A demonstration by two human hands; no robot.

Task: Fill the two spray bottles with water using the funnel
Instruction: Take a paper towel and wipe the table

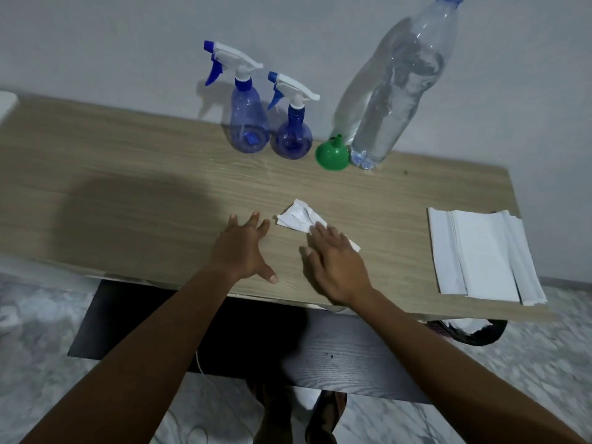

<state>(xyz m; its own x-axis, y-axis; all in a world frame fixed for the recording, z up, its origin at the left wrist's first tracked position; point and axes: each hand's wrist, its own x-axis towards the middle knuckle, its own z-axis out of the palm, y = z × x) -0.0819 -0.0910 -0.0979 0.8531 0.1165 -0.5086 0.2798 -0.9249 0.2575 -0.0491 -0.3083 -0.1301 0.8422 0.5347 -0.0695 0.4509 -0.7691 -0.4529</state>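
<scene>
Two blue spray bottles with white and blue trigger heads stand at the back of the wooden table: a taller one (245,123) and, touching its right side, a shorter round one (292,136). Right of them a green funnel (332,154) rests mouth down, against a large clear water bottle (392,100) with a blue cap. My left hand (243,248) lies over the table's front middle, fingers spread, holding nothing. My right hand (336,264) lies flat, its fingers on a crumpled white tissue (301,217).
A stack of folded white paper towels (480,254) lies at the table's right front corner. The wooden table (128,193) stands against a grey wall. A dark lower shelf (336,357) and a dark bin (471,331) sit below the front edge.
</scene>
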